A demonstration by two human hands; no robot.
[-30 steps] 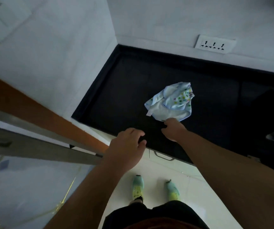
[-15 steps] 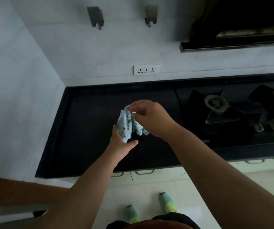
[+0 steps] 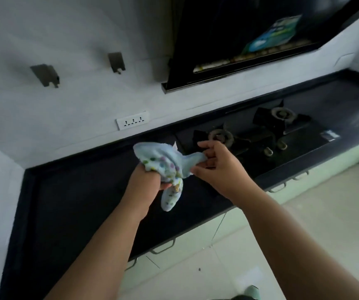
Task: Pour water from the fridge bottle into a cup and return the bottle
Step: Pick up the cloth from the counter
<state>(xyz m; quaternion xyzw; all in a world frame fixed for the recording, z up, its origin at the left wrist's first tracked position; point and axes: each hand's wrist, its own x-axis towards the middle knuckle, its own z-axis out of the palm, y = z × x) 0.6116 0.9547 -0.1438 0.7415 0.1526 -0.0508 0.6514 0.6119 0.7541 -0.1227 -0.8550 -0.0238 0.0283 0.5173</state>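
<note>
A light blue cloth point(image 3: 163, 162) with coloured dots is lifted above the black countertop point(image 3: 76, 202). My left hand point(image 3: 146, 182) grips the bunched lower part of the cloth, and one end hangs down past it. My right hand point(image 3: 215, 165) pinches the cloth's right end between thumb and fingers. No bottle, cup or fridge is in view.
A gas hob with two burners point(image 3: 250, 137) is set into the counter at the right. A black range hood point(image 3: 250, 40) hangs above it. A white socket strip point(image 3: 132, 123) and two wall hooks point(image 3: 45, 75) are on the wall. Pale green cabinet fronts point(image 3: 195, 239) sit below.
My right hand picked the cloth up off the counter and both hands now hold it in the air. The view swung right and up, from the counter's left corner to the hob and hood.
</note>
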